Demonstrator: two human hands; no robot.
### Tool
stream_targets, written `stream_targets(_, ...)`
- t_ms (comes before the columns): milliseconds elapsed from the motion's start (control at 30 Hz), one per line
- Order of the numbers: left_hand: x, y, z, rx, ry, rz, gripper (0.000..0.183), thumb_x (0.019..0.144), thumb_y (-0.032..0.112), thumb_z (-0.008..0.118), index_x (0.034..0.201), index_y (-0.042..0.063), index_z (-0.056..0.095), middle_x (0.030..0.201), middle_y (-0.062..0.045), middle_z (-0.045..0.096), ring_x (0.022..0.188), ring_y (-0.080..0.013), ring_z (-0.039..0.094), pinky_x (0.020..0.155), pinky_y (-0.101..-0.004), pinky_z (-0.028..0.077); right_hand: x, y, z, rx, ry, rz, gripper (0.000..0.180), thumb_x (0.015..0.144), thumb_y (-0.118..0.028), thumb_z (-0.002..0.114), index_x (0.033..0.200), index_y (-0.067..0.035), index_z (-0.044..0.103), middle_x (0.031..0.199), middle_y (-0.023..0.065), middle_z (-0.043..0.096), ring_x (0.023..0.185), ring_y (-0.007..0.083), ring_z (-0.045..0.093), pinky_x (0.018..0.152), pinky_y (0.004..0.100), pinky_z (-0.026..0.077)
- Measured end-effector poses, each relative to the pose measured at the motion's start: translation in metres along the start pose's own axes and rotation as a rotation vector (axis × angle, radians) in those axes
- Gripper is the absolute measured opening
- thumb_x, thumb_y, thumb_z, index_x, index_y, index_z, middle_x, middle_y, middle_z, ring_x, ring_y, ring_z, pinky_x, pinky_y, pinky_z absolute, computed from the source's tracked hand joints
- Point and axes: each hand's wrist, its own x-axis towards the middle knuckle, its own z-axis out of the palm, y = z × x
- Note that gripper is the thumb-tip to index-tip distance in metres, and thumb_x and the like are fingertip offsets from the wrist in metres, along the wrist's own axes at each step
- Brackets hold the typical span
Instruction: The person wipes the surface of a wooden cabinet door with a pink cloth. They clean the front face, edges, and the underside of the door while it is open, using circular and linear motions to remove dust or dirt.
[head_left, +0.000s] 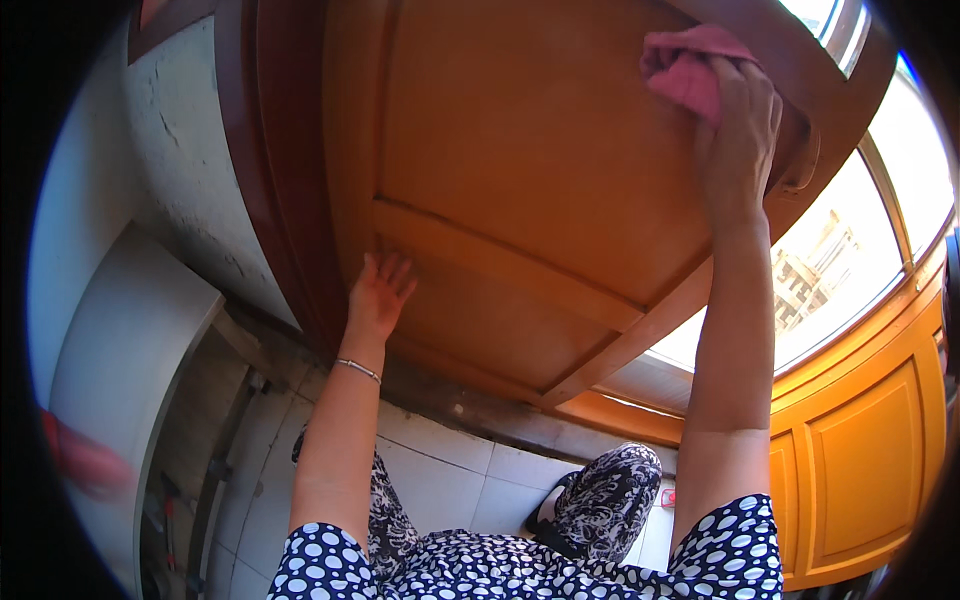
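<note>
Under my right hand (746, 142) a folded pink cloth (686, 75) lies against the upper right part of a brown panelled wooden door (517, 142). My fingers press over the cloth's right side. A curved door handle (806, 157) sits just beside that wrist. My left hand (381, 289) holds nothing; its fingers are spread near the lower left of the door, by the crossrail. Whether its fingertips touch the wood I cannot tell. A thin bracelet (358, 367) circles the left wrist.
A grey-white table (135, 300) on a metal frame stands at left, with a blurred red object (86, 457) at its edge. White floor tiles (435, 457) lie below. Sunlit window panes (832, 262) and orange wooden panelling (862, 465) are at right. A dark sill (457, 405) runs beneath the door.
</note>
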Motion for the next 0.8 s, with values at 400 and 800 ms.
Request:
stream_targets(400, -0.003, 0.000, 0.004, 0.010, 0.026, 0.002, 0.029, 0.094, 0.045, 0.050, 0.108, 0.019, 0.054, 0.128, -0.005, 0.051, 0.123, -0.0258, 0.045, 0.102, -0.0469, 0.033, -0.112, -0.062, 0.039, 0.054, -0.198, -0.038, 0.036, 0.074, -0.008, 0.061, 0.109, -0.013, 0.058, 0.113, 0.0076, 0.051, 0.110, 0.0310, 0.047, 0.089, 0.0508, 0.038)
stream_targets(800, -0.004, -0.003, 0.009, -0.003, 0.138, 0.040, 0.023, 0.096, 0.038, 0.050, 0.105, 0.017, 0.054, 0.119, -0.006, 0.058, 0.113, -0.0263, 0.053, 0.094, -0.0458, 0.040, -0.194, -0.103, 0.031, 0.212, -0.457, -0.070, 0.036, 0.072, -0.008, 0.060, 0.108, -0.011, 0.061, 0.119, 0.0074, 0.049, 0.113, 0.0298, 0.044, 0.090, 0.0462, 0.037)
